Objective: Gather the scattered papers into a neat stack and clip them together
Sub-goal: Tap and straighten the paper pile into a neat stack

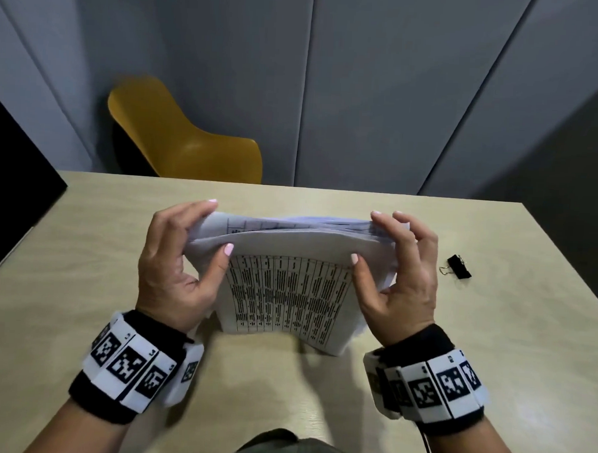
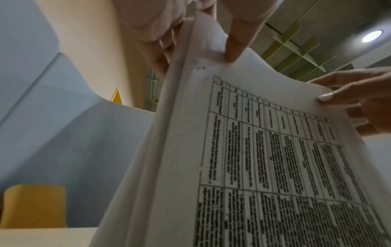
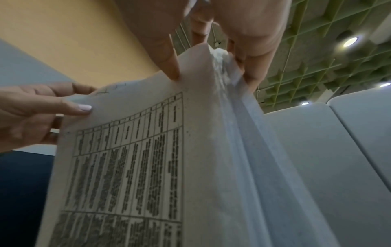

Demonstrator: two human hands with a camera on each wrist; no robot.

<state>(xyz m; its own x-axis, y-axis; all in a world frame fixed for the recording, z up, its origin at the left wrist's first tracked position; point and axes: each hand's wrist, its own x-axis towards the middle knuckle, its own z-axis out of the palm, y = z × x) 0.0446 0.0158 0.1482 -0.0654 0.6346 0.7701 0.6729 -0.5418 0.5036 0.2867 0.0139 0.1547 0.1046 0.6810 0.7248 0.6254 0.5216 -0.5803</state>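
Note:
A stack of white papers printed with tables stands upright on its lower edge on the beige table, bowed toward me. My left hand grips the stack's upper left corner, thumb on the near sheet, fingers behind. My right hand grips the upper right corner the same way. In the left wrist view the papers fill the frame with my left hand pinching their top. In the right wrist view my right hand pinches the papers at the fanned top edge. A black binder clip lies on the table, right of my right hand.
A yellow chair stands behind the table's far edge. Grey wall panels rise beyond it. A dark panel borders the table at the left. Bare tabletop lies on both sides of the papers.

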